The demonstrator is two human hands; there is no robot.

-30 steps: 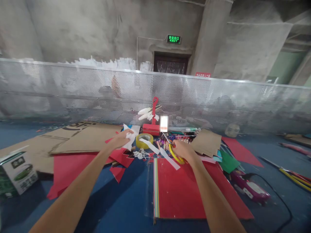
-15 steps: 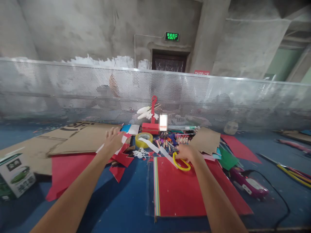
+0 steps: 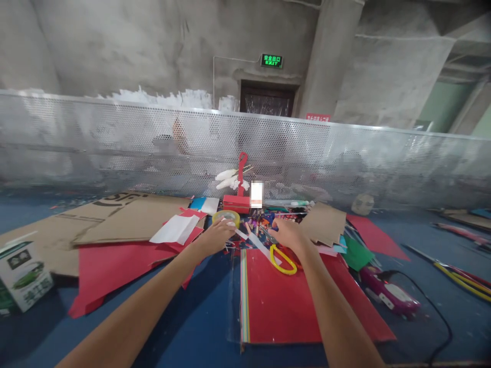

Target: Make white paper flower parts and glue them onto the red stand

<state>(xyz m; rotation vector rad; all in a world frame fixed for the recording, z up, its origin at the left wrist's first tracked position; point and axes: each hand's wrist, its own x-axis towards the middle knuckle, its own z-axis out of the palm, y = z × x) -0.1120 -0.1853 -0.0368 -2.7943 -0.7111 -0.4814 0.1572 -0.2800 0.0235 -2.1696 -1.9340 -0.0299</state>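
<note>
My left hand (image 3: 219, 236) is at the near side of a yellow tape roll (image 3: 225, 216), its bent fingertips closed over one end of a narrow white paper strip (image 3: 241, 233). A second white strip (image 3: 264, 248) slants down onto the red paper stack (image 3: 282, 306). My right hand (image 3: 290, 234) hovers over the scissors, fingers stretched leftward with thumb and index finger apart. Below its palm lies the yellow handle loop (image 3: 284, 274) of the scissors; the palm partly hides the other handle. A folded white paper (image 3: 174, 229) lies on red scraps left of my left hand.
Cardboard sheets (image 3: 123, 220) cover the left side beside a printed carton (image 3: 26, 278). At the back stands a red paper piece with a long handle (image 3: 237, 203), before a perforated metal screen (image 3: 134, 138). A purple corded device (image 3: 391, 294) lies right.
My left hand has moved right, from the white paper by the cardboard to the strip near the tape roll. My right hand has shifted slightly up off the yellow handle loop, its fingers extending.
</note>
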